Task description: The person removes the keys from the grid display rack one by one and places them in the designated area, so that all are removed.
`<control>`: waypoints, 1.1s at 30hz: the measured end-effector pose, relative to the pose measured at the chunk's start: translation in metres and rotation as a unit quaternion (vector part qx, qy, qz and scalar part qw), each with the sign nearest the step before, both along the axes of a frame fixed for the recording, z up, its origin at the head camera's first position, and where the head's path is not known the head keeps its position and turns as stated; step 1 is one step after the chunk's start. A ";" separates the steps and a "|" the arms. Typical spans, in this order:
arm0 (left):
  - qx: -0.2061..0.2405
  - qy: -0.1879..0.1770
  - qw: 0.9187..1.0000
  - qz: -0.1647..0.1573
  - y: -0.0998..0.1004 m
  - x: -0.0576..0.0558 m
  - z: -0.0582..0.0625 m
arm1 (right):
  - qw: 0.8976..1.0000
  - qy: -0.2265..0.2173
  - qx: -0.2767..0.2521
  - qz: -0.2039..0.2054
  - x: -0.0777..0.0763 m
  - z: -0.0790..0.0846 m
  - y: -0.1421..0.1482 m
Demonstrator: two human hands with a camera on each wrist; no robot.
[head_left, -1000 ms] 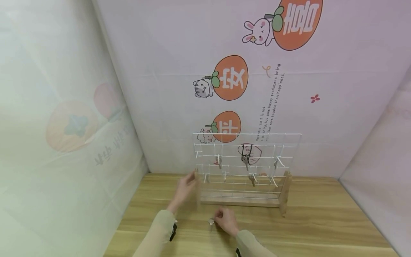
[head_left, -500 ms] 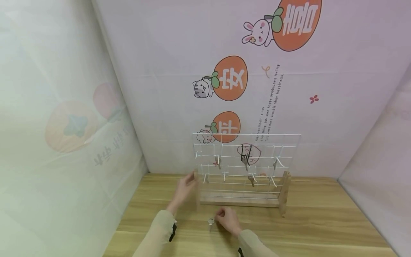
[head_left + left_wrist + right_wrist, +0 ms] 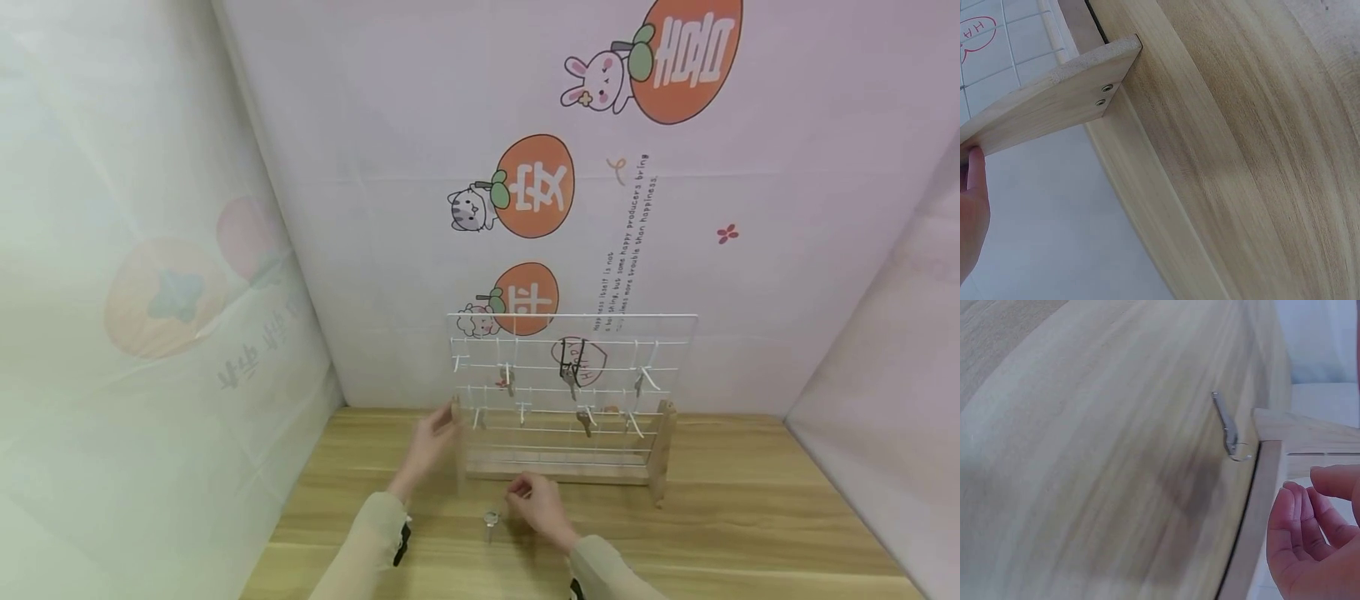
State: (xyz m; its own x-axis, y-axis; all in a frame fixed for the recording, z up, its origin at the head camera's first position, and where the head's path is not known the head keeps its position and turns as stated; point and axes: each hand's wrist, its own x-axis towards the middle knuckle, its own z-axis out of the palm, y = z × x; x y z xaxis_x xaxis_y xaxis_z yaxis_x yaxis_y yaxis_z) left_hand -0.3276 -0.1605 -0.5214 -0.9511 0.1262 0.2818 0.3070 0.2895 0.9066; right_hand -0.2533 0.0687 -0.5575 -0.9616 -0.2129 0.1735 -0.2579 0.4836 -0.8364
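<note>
A key with a thin ring (image 3: pixel 491 521) lies on the wooden table in front of a white wire rack (image 3: pixel 573 316); the right wrist view shows the same key (image 3: pixel 1227 428) beside the rack's base. My right hand (image 3: pixel 542 505) hovers close to the key, fingers loosely bent, holding nothing; in the right wrist view a gap shows between its thumb and fingertips (image 3: pixel 1285 494). At the rack's left end, my left hand (image 3: pixel 433 437) grips the wooden side post (image 3: pixel 1066 94), thumb against its face, the other fingers mostly hidden.
Several white hooks and a black hook (image 3: pixel 572 360) stick out from the wire grid. Keys hang on some, among them a key (image 3: pixel 584 423) low on the right half. The right wooden post (image 3: pixel 661 454) stands on the table. Printed cloth walls (image 3: pixel 405 100) enclose the table.
My right hand has moved from beside the key, slightly up and to the right toward the rack. The key stays on the table. My left hand keeps its hold on the post.
</note>
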 end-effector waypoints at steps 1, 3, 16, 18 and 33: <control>-0.001 0.000 1.000 0.001 0.000 0.000 0.000 | 1.000 -0.001 -0.001 0.000 0.000 0.002 0.001; -0.002 0.003 1.000 0.003 -0.001 0.000 -0.001 | 1.000 0.002 0.001 -0.003 0.001 0.006 0.002; -0.005 0.005 1.000 0.009 0.002 0.003 0.003 | 0.999 0.044 0.016 -0.015 0.007 0.051 0.007; -0.005 0.008 1.000 0.007 0.003 0.006 0.008 | 0.998 0.049 0.016 -0.020 0.009 0.059 0.008; 0.005 0.019 1.000 0.003 0.001 -0.001 -0.003 | 0.997 0.073 -0.004 -0.018 0.015 0.100 0.016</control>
